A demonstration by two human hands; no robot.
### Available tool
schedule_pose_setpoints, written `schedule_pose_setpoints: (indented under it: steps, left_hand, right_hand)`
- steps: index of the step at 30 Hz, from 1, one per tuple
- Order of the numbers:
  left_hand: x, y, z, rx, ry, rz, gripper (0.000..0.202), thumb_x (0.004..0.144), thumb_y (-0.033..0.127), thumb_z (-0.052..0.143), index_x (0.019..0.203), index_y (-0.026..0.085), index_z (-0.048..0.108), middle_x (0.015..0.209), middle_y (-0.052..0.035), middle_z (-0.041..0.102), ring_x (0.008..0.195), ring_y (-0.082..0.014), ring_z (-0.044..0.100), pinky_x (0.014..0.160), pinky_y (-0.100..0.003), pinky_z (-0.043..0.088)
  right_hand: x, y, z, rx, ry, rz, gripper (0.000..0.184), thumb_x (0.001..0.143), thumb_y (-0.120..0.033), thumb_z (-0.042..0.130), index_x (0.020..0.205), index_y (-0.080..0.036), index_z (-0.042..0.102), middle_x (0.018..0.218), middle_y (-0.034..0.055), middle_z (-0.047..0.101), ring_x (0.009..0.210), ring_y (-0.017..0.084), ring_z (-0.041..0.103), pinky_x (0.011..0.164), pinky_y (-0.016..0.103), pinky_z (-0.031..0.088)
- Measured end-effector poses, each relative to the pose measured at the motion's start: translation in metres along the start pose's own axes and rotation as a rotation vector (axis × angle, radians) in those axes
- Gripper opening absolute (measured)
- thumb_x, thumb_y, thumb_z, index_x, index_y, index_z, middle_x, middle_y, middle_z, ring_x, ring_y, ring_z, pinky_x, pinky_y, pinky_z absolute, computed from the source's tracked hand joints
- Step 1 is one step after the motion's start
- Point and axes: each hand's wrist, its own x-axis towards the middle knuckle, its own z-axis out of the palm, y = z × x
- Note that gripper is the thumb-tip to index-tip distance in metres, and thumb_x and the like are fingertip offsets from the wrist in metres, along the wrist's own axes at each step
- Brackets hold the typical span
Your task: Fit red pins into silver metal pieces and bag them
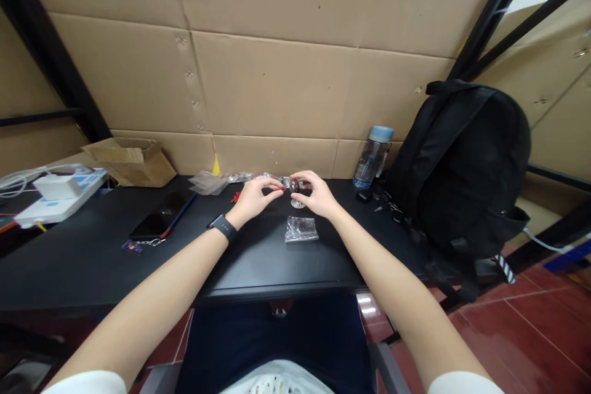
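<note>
Toward the far side of the smooth black tabletop [263, 268], in front of the tan cardboard wall [277, 92], I have both bare hands working close together. With the right hand [319, 195] I hold a dark brown, glossy rounded piece [294, 185], thumb and fingers curved around it; it sits directly above a clear round base [298, 204], and whether the two are joined I cannot tell from my camera. On the left hand [256, 198], thumb and fingertips are drawn narrow on a small red piece [279, 189], just beside the brown one. More bright red pieces [236, 197] lie by that hand, partly hidden behind it.

Nearer to me, a crinkled clear plastic bag [301, 231] lies flat and apart from both hands. Behind them, loose clear plastic packaging [210, 183] runs along the foot of the wall.

As I read it, the step in hand is bringing the red piece up to the brown one, with the right hand steadying and the left doing the fine work. My next move calls for a light, firm hold on the rounded piece, since its glossy surface could slip, and for small turns of the left fingertips to line the red piece up.
</note>
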Motion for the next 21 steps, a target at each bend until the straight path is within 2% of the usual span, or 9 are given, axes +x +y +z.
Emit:
schedule_pose_setpoints:
  steps: [4, 11, 16, 21]
  left_hand:
    - [0.002, -0.002, 0.002, -0.005, 0.035, 0.018, 0.017, 0.09, 0.038, 0.068, 0.092, 0.024, 0.076, 0.102, -0.0042, 0.076, 0.101, -0.0233, 0.069, 0.099, -0.04, 0.052]
    - [0.002, -0.005, 0.009, 0.006, 0.059, 0.032, 0.018, 0.093, 0.038, 0.064, 0.093, 0.024, 0.075, 0.114, -0.0065, 0.063, 0.114, -0.024, 0.06, 0.108, -0.043, 0.045]
    - [0.001, -0.003, 0.011, 0.081, 0.028, 0.017, 0.019, 0.095, 0.039, 0.062, 0.093, 0.025, 0.074, 0.116, -0.0059, 0.062, 0.117, -0.0249, 0.057, 0.111, -0.045, 0.041]
    - [0.0, -0.002, 0.011, 0.114, 0.062, 0.039, 0.016, 0.095, 0.036, 0.062, 0.093, 0.024, 0.073, 0.112, -0.0056, 0.062, 0.113, -0.0242, 0.058, 0.108, -0.044, 0.042]
  right_hand:
    - [0.0, -0.003, 0.008, 0.084, -0.012, -0.019, 0.037, 0.079, -0.025, 0.078, 0.115, -0.024, 0.067, 0.121, 0.0071, 0.064, 0.113, 0.023, 0.064, 0.094, 0.037, 0.055]
    - [-0.002, -0.005, 0.025, 0.116, 0.026, -0.004, 0.04, 0.078, -0.028, 0.08, 0.115, -0.024, 0.064, 0.12, 0.0073, 0.064, 0.114, 0.024, 0.065, 0.091, 0.036, 0.056]
    - [-0.002, -0.002, 0.026, 0.132, 0.046, 0.01, 0.039, 0.078, -0.03, 0.08, 0.113, -0.024, 0.063, 0.12, 0.0072, 0.064, 0.114, 0.024, 0.066, 0.09, 0.035, 0.057]
    - [-0.002, -0.002, 0.025, 0.119, 0.042, -0.012, 0.039, 0.078, -0.029, 0.08, 0.113, -0.024, 0.063, 0.119, 0.007, 0.065, 0.113, 0.023, 0.066, 0.088, 0.034, 0.057]
